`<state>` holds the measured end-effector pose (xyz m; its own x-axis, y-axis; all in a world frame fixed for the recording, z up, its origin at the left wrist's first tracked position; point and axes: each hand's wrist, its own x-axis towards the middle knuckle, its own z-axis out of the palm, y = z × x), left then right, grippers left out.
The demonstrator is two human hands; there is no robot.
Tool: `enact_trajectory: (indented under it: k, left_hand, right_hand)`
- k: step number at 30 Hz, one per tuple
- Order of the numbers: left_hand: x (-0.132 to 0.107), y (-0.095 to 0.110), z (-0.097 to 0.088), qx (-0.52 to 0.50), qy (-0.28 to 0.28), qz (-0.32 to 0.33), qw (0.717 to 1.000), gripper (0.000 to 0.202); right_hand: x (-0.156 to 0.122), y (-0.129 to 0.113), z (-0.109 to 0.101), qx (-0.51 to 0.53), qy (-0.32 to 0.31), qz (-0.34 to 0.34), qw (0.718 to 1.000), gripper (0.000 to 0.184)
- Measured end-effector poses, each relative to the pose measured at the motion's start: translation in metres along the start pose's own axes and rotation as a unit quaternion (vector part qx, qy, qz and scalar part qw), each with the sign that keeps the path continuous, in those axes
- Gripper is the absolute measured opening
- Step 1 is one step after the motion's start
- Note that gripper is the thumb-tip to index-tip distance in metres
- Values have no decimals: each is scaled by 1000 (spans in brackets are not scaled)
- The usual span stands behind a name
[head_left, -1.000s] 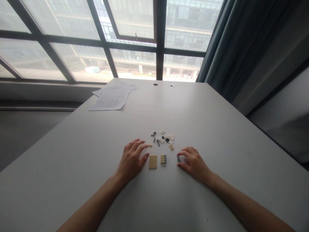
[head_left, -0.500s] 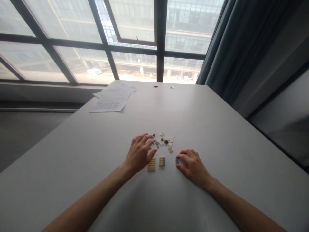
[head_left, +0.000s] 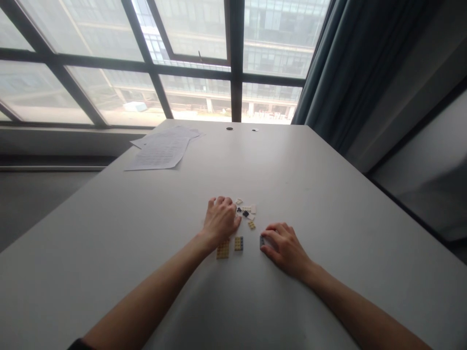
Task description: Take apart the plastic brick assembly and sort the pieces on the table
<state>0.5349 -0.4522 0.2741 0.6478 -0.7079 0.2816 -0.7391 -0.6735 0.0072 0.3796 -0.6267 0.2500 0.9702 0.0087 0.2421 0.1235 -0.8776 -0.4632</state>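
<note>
My left hand [head_left: 221,217] is at the left side of a loose group of small building bricks, its fingers curled down and its thumb drawn in. Whatever is under those fingers is hidden. Black bricks [head_left: 245,214] and white bricks [head_left: 246,209] show just right of it, with a small tan brick [head_left: 251,225] nearer me. Below its wrist lies a tan studded plate [head_left: 222,250], partly covered. A tan and grey block [head_left: 238,243] sits beside that plate. My right hand [head_left: 282,243] rests on the table, thumb and fingers closed around a grey brick [head_left: 261,241].
The bricks lie on a white table [head_left: 292,170]. Printed sheets of paper [head_left: 160,150] are at its far left, and two round holes are near the far edge. Beyond stand large windows [head_left: 197,92] and a dark curtain [head_left: 328,73] on the right.
My left hand has come down and right onto the loose bricks, its fingers curling and covering several of them. My right hand keeps its hold on the grey brick. The view has shifted slightly.
</note>
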Motion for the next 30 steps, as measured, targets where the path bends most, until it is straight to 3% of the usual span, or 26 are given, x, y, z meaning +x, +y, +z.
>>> enact_trajectory:
  k: [5,9,13,16,20,23,30]
  left_hand:
    - [-1,2,-12,-27,19,6,999,19]
    - [-19,27,-25,-68,60,55,994,22]
    - [-43,64,-17,-100,31,116,988,24]
    - [-49,76,-5,-106,19,129,986,27]
    - [-46,63,-7,-113,46,102,987,38]
    - [-46,44,-17,-113,62,82,988,34]
    - [-63,22,-25,-102,85,61,989,18]
  right_hand:
    - [0,0,0,5,-1,-5,1000,24]
    - [1,5,-2,9,6,7,1000,23]
    - [5,17,-5,8,2,3,1000,27]
    - [6,23,-6,11,4,0,1000,36]
    - [6,21,-4,19,36,37,998,26]
    - [8,16,-2,14,51,55,997,15]
    - [25,11,1,8,-13,-39,999,17]
